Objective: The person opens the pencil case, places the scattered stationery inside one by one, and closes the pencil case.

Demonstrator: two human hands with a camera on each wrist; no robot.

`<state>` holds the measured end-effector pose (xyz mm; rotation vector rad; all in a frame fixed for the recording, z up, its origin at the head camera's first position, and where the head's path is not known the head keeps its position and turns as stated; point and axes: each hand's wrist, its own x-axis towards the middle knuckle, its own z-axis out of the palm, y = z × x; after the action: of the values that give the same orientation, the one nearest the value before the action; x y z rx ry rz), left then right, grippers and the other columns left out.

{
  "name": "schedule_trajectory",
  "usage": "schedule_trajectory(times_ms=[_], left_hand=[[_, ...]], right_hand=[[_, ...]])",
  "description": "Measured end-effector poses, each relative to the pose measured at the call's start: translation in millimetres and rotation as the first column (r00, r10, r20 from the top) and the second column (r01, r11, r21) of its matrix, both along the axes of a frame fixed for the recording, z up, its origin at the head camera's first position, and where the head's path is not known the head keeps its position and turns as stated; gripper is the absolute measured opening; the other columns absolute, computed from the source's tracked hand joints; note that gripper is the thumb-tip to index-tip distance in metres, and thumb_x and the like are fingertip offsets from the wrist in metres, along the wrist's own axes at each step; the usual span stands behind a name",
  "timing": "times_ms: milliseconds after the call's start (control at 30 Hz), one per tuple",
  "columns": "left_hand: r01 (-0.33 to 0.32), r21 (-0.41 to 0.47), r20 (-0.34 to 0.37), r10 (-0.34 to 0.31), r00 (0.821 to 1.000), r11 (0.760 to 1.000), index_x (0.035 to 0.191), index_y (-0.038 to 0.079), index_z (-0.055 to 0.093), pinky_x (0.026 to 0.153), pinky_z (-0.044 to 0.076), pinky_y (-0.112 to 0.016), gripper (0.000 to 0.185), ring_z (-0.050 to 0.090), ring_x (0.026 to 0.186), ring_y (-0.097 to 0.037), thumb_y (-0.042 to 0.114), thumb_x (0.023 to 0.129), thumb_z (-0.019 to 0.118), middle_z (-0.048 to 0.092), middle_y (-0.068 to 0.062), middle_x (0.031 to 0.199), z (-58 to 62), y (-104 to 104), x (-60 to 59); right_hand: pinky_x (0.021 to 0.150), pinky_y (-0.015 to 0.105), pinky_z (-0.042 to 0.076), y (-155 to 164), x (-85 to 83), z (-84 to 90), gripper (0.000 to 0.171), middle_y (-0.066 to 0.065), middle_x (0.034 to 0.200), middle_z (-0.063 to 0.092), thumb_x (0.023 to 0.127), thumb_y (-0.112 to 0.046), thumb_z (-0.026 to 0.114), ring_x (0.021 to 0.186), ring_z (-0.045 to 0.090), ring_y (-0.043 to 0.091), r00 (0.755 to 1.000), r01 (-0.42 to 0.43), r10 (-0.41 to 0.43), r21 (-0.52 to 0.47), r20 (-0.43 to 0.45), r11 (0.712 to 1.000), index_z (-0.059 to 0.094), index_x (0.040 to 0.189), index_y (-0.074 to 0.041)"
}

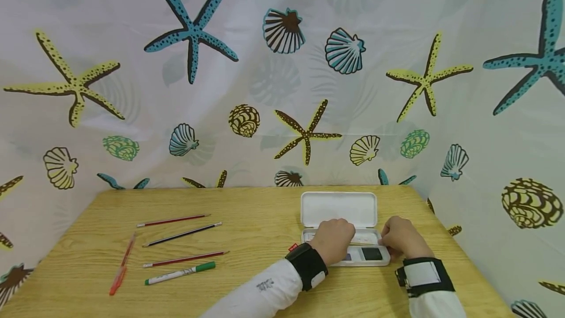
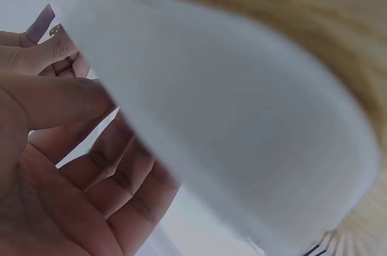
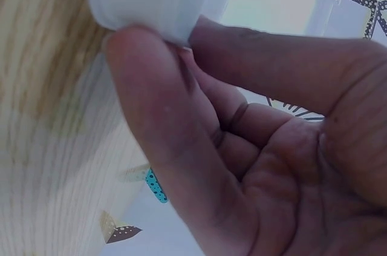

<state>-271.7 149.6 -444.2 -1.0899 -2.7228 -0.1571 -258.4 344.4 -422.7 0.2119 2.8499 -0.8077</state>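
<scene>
A white pencil case (image 1: 339, 210) stands at the right of the table with its lid raised at the back. A dark square (image 1: 372, 253) shows on its front strip. My left hand (image 1: 334, 240) reaches over the case's left half, and its fingertips are hidden in the head view. Past the white case edge (image 2: 230, 105), the left wrist view shows bent fingers, but what they touch is hidden. At the right end, my right hand (image 1: 403, 237) pinches the case's corner (image 3: 139, 2) between thumb and index finger.
To the left lie two red pencils (image 1: 174, 220) (image 1: 185, 259), a dark pencil (image 1: 183, 234), a green-capped marker (image 1: 180, 273) and an orange-red pen (image 1: 122, 265). A small red tag (image 1: 293, 247) sits by the case's left end. A patterned curtain (image 1: 265, 82) encloses the wooden table (image 1: 247, 288).
</scene>
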Motion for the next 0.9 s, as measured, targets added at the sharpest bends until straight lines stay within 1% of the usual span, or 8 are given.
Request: schedule_trajectory(times_ms=[100,233,400,600,767,900], left_hand=[[-0.007,-0.006,-0.006,0.007,1.000,1.000,0.078,0.018,0.070,0.049,0.046,-0.025,0.016,0.058,0.061,-0.007,0.012,0.088,0.080,0.062,0.006,0.071,-2.8,1.2,-0.6],[-0.014,-0.019,0.003,0.014,1.000,1.000,0.079,0.019,0.071,0.049,0.047,-0.025,0.015,0.058,0.061,-0.007,0.016,0.087,0.084,0.062,0.006,0.071,-3.7,1.3,-0.1],[-0.003,-0.029,0.019,0.004,1.000,1.000,0.082,0.018,0.073,0.051,0.048,-0.024,0.013,0.058,0.062,-0.007,0.020,0.086,0.086,0.063,0.006,0.071,-1.4,-0.1,2.1],[0.014,-0.030,0.017,-0.014,1.000,0.999,0.081,0.018,0.073,0.050,0.046,-0.024,0.015,0.057,0.060,-0.006,0.021,0.085,0.086,0.062,0.006,0.069,1.6,-1.3,5.0],[0.007,-0.045,0.027,-0.006,1.000,0.999,0.082,0.018,0.074,0.051,0.046,-0.024,0.015,0.055,0.059,-0.006,0.023,0.084,0.088,0.062,0.006,0.069,3.2,-1.3,6.7],[0.004,-0.049,0.031,-0.002,1.000,0.999,0.083,0.018,0.075,0.050,0.045,-0.024,0.013,0.053,0.058,-0.005,0.022,0.084,0.087,0.062,0.007,0.069,3.8,-1.8,7.4]], right_hand=[[0.052,0.028,0.051,-0.1,-0.2,-0.4,0.013,0.010,0.070,0.060,0.090,0.003,0.072,0.058,0.061,0.020,1.000,-0.001,0.001,0.000,-0.001,1.000,0.064,0.080,0.003],[0.052,0.028,0.052,0.3,-0.2,-0.8,0.013,0.010,0.070,0.060,0.090,0.002,0.072,0.057,0.061,0.020,1.000,-0.003,0.003,-0.004,-0.001,1.000,0.064,0.080,0.002],[0.053,0.029,0.052,1.2,-0.3,-0.4,0.013,0.010,0.071,0.060,0.090,0.002,0.072,0.058,0.061,0.020,1.000,-0.009,0.009,-0.007,0.003,1.000,0.064,0.080,0.003],[0.053,0.029,0.051,2.3,-1.2,-0.5,0.013,0.010,0.071,0.060,0.090,0.002,0.072,0.059,0.061,0.021,1.000,-0.011,0.011,-0.005,0.003,1.000,0.064,0.080,0.002],[0.053,0.029,0.051,2.3,-1.3,-0.8,0.013,0.010,0.071,0.060,0.090,0.002,0.072,0.059,0.061,0.020,1.000,-0.012,0.012,-0.005,0.004,1.000,0.064,0.080,0.002],[0.054,0.029,0.050,2.0,-1.5,-1.0,0.012,0.009,0.071,0.060,0.089,0.002,0.072,0.060,0.061,0.020,1.000,-0.015,0.015,0.002,0.000,1.000,0.064,0.080,0.002]])
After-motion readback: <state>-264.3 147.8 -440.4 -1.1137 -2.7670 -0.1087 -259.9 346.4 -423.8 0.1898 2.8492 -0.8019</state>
